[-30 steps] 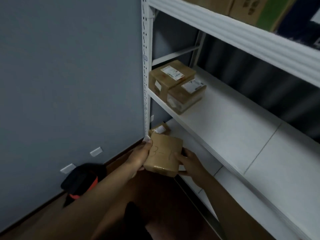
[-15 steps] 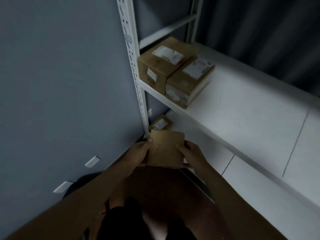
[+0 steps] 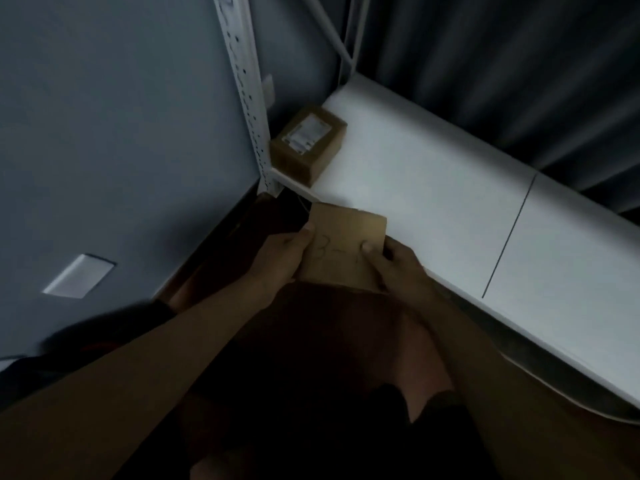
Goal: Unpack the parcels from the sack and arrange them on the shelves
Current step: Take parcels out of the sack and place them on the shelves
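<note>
Down low, the white shelf (image 3: 433,188) has one box (image 3: 308,143) in its corner. Left hand (image 3: 277,261) and right hand (image 3: 398,268) both grip the brown parcel (image 3: 346,244) at the shelf's edge; pushed crooked, it could bump and drop.

Brown parcel (image 3: 346,252), dark marker scrawl across its face. Another brown box (image 3: 308,143), white label on top. White shelf (image 3: 433,202), white perforated post (image 3: 247,88), blue-grey wall (image 3: 114,133), dark curtain (image 3: 502,64).
</note>
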